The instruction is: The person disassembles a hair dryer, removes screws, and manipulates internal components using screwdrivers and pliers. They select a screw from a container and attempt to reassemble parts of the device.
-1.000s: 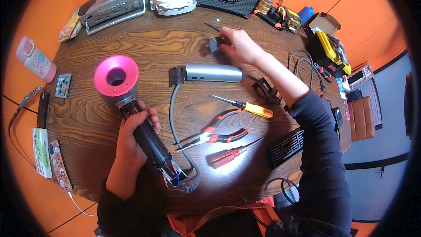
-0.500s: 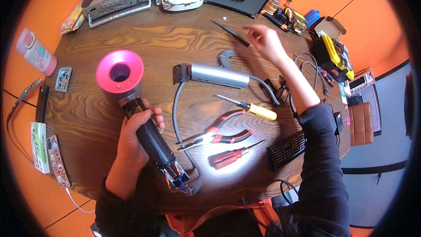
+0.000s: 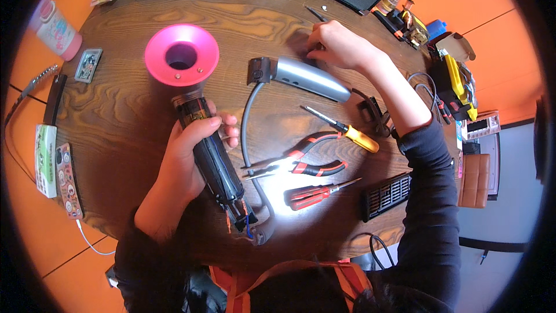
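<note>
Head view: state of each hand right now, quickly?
Left hand: closed around the hair dryer's black handle.
Right hand: curled; whether it holds anything cannot be told.

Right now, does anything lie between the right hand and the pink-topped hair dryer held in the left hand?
Yes: the silver tube and, nearer the hair dryer, the grey cable lie on the table between it and the right hand.

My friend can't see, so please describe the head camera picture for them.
A left hand holds a pink-headed hair dryer, wires showing, over a wooden table. The right hand is beyond a silver tube, grip unclear; pliers, a yellow screwdriver and a red screwdriver lie nearer.
</note>
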The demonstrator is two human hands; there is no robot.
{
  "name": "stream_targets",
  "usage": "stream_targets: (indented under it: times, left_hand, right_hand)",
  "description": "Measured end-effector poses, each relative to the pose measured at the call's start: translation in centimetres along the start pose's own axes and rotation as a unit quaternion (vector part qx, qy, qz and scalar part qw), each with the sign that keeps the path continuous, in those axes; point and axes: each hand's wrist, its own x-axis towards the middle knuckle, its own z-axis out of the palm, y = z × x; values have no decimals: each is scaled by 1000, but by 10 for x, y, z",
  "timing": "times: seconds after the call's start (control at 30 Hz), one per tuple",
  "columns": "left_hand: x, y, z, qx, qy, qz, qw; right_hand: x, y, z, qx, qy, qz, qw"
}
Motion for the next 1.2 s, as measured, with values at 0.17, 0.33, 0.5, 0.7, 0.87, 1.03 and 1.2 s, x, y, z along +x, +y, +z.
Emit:
stream_targets:
  times: [0.17,0.33,0.5,0.7,0.87,1.03,1.2]
  left_hand:
    - [0,0,0,2,-8,8,1000]
    - [1,-1,-1,-5,-40,1,999]
    - [3,-2,-1,-34,-36,-17,999]
    - [3,-5,0,-62,-115,17,991]
    - [6,-5,-2,-42,-174,62,982]
    - [7,-3,-3,-30,-225,78,971]
    - [7,-5,-5,-14,-277,68,958]
  right_hand:
    - [4,-21,4,-92,5,114,989]
    - [1,-29,10,-140,61,78,985]
    - [-4,-22,15,-165,39,93,981]
    - [-12,-16,16,-103,49,144,983]
    - [-13,-22,19,-133,64,131,980]
    - [-14,-16,24,-168,80,85,979]
    - [-13,-8,22,-114,103,87,984]
